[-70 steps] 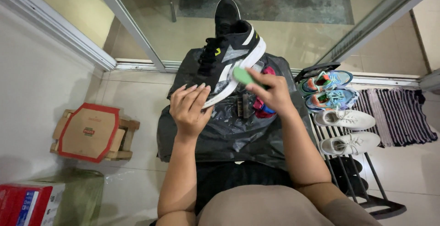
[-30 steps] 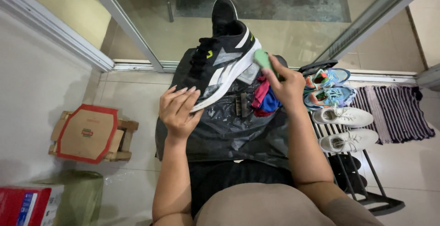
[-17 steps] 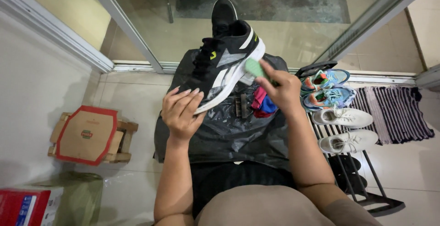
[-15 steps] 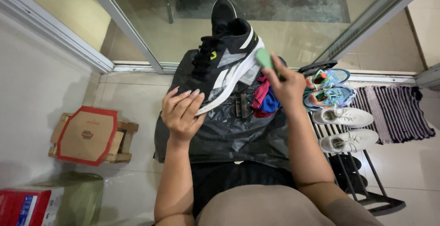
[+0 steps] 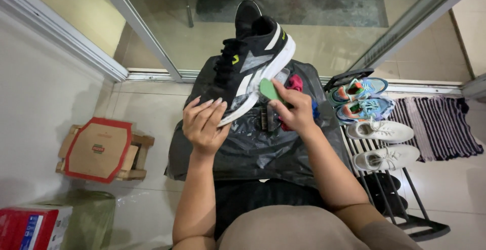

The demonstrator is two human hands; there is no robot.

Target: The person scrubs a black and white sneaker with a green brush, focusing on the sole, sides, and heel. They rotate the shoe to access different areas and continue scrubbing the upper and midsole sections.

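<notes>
Two hands on one black-and-white sneaker [image 5: 253, 62] over a black plastic sheet [image 5: 253, 143]: left hand [image 5: 203, 124] cupping the toe, right hand [image 5: 293, 109] gripping a green sponge [image 5: 268, 89] against the sole. Nearby (rightward): shoe rack [image 5: 390, 179], striped mat [image 5: 445, 126]; leftward, cardboard box [image 5: 98, 148].

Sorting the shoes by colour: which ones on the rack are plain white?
The two white sneakers on the rack's middle; the pair beyond them is blue and orange.
</notes>
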